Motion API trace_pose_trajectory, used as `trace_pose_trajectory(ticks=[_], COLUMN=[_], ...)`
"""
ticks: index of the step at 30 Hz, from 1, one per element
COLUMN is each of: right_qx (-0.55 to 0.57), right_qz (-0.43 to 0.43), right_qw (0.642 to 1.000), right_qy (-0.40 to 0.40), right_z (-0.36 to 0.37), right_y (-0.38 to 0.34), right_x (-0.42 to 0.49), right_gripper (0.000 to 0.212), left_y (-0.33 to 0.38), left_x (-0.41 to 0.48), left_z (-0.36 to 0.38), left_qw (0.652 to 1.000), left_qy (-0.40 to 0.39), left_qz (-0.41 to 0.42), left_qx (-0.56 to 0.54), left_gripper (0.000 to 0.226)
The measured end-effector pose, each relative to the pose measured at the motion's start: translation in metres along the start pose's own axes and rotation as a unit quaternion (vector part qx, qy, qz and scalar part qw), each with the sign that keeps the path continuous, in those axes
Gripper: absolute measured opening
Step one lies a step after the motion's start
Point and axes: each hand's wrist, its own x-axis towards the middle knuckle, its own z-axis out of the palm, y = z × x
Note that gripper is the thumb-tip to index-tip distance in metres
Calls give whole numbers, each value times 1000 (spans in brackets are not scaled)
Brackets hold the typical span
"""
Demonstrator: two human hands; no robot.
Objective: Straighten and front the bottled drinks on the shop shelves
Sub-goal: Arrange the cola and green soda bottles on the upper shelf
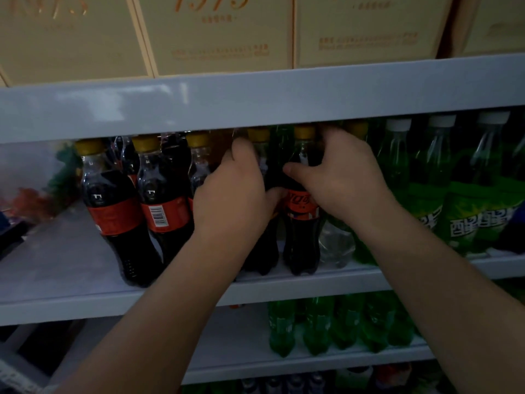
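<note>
Your left hand (230, 189) curls round one dark yellow-capped plastic cola bottle (262, 248), your right hand (341, 180) round its orange-labelled neighbour (301, 223); both stand upright at the front of the white middle shelf (85, 297)

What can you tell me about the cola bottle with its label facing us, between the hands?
The cola bottle is clear plastic full of dark drink, with a yellow cap and a red label turned frontward. It stands upright at the front edge of the shelf. The right hand grips its upper part, thumb across the neck. The left hand holds the next bottle, close beside it.
</note>
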Motion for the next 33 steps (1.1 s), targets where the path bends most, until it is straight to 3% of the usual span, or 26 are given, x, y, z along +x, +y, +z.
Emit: trace_pose_trajectory(ticks=[3, 10, 13, 18, 25, 33], right_qx=[-47, 31, 20, 7, 9, 27], right_qz=[-22, -2, -18, -27, -21, -16], right_qw=[998, 999, 1000, 999, 1000, 999], right_qy=[21, -29, 2, 24, 21, 21], right_z=[4, -5, -4, -2, -2, -1], right_y=[1, 5, 7, 7, 6, 5], right_x=[-2, 8, 7, 4, 3, 5], right_gripper=[36, 38, 42, 43, 39, 42], left_y=[-5, -15, -7, 4, -2, -10], left_x=[-1, 11, 10, 5, 9, 12], left_z=[1, -10, -8, 3, -3, -3], left_qw=[1000, 994, 993, 996, 992, 990], left_qy=[7, -83, -70, -46, -69, -86], left_qz=[3, -10, 3, 25, 20, 32], left_qx=[24, -74, -95, -74, -101, -104], left_gripper=[60, 46, 46, 72, 55, 52])
